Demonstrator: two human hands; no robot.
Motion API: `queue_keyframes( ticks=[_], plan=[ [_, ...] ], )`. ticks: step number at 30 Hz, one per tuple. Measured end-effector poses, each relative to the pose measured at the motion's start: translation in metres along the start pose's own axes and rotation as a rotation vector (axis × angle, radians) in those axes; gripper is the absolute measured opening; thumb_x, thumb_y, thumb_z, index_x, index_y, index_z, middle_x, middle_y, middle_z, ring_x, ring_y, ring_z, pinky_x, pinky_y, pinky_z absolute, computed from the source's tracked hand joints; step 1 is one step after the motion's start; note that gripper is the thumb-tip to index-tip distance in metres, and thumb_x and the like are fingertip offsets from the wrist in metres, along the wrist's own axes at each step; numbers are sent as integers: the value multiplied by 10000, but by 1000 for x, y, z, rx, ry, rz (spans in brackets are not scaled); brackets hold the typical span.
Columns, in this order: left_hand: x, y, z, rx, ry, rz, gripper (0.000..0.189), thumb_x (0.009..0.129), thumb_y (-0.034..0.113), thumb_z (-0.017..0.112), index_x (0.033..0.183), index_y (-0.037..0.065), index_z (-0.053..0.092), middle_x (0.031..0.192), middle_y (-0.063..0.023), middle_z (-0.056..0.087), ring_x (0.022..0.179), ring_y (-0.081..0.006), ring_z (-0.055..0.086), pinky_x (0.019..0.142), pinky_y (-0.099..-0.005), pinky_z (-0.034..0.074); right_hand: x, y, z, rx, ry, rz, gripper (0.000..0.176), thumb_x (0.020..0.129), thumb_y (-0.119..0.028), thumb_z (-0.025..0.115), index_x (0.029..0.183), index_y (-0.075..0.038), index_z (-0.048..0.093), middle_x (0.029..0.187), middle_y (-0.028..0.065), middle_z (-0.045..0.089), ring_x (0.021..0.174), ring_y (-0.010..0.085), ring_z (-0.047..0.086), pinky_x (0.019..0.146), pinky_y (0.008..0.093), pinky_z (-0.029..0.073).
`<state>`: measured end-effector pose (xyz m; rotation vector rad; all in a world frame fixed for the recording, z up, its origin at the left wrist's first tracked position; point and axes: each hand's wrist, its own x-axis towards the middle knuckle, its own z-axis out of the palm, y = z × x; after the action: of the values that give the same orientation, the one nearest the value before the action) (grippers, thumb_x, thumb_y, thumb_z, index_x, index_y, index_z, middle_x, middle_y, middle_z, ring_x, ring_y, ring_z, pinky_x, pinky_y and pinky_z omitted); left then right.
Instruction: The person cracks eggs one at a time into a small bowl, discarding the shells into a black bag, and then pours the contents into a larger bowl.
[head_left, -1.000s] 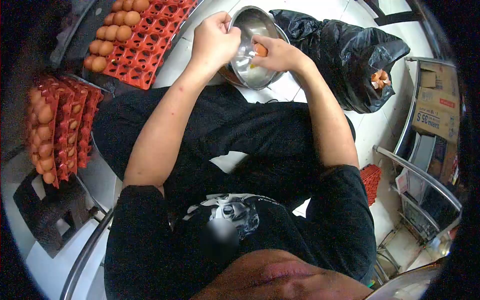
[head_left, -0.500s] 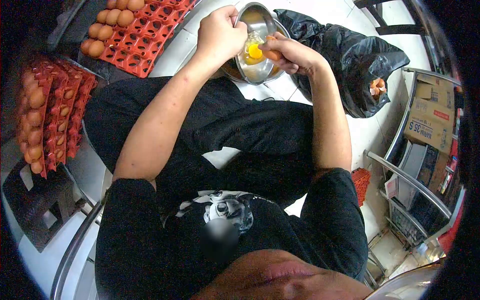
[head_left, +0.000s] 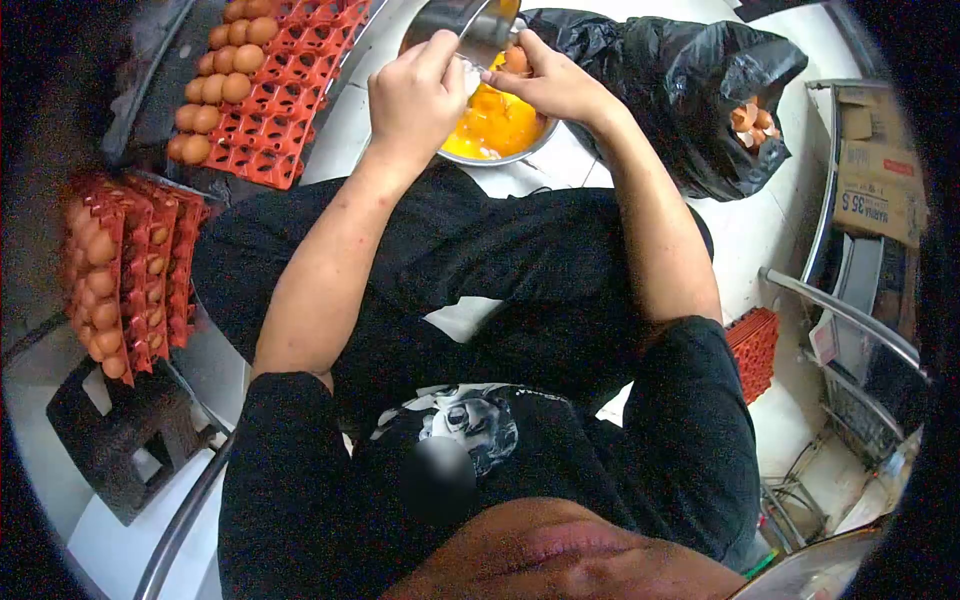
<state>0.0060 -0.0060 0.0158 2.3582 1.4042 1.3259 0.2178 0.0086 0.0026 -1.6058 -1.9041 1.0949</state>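
My left hand grips the rim of a small metal bowl, which is tipped above a larger metal bowl. Many yolks and loose egg white lie in the larger bowl. Beside the small bowl, my right hand is closed around a brown eggshell. The fingertips of both hands are close together over the larger bowl.
A red tray with rows of brown eggs lies at the upper left. More full trays stand below it. A black bag with broken shells is at the right, near a metal rack with boxes.
The small bowl has moved up and tipped, and the single yolk seen in it no longer shows there. The larger bowl's yolks have come into view. The camera view has shifted.
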Motion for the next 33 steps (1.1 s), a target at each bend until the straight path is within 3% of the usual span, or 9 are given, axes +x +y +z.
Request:
queue_keyframes(
  ticks=[2,11,15,18,21,22,24,27,33],
  plan=[
    [1,4,-4,51,4,74,63,880,50,658,873,75,601,753,-146,671,703,-369,693,596,-468,541,2,8,2,-93,82,-102,687,897,-528,747,1250,14,516,1091,299,676,1060,445,672,969,460,524],
    [-2,-2,-4,89,56,120,57,879,73,665,889,94,614,754,-125,686,657,-378,674,578,-459,539,8,19,16,-164,183,-156,547,970,-468,686,1224,-31,478,1027,323,702,1002,475,703,878,513,560],
    [-2,-17,-1,-256,117,-344,68,889,63,613,848,11,595,645,-42,584,566,-103,522,524,-340,417,-21,-17,-35,-267,612,-29,553,945,-512,664,1185,-30,541,950,254,737,932,482,708,843,554,568],
    [0,-33,-1,-339,116,-462,73,878,48,597,868,-20,622,695,-79,640,618,-146,582,589,-351,455,-67,-37,-115,-299,1115,127,557,965,-479,655,1207,11,548,987,327,714,989,494,698,867,530,554],
    [0,-37,4,-393,157,-548,94,861,43,609,792,-5,566,635,-43,574,564,-120,499,548,-347,404,-123,-47,-188,-136,1275,204,498,960,-453,613,1108,23,603,914,253,714,778,424,690,711,494,536],
    [0,-35,4,-348,150,-563,117,856,45,611,770,1,545,609,-39,556,544,-118,476,537,-352,396,-122,-13,-211,-442,1400,316,689,1002,-565,518,1287,62,528,1013,323,717,1003,514,691,907,565,533],
    [0,-36,10,-379,213,-526,161,843,52,612,726,10,510,544,-32,499,498,-116,418,510,-370,375,-130,21,-240,-331,948,425,899,1018,-698,307,1502,54,390,1419,390,500,1369,493,476,1152,534,369],
    [0,-42,15,-429,222,-498,151,834,51,612,726,5,517,537,-58,504,473,-147,426,506,-388,379,-125,59,-248,-279,645,508,1000,993,-766,153,1565,36,329,1574,358,330,1506,464,279,1240,496,240],
    [1,-36,15,-287,165,-630,139,808,97,652,759,1,564,659,-176,628,630,-351,663,629,-482,493,-91,25,-267,-475,805,571,992,1013,-762,137,1459,25,546,1552,340,423,1477,458,377,1233,471,268]
  ],
)
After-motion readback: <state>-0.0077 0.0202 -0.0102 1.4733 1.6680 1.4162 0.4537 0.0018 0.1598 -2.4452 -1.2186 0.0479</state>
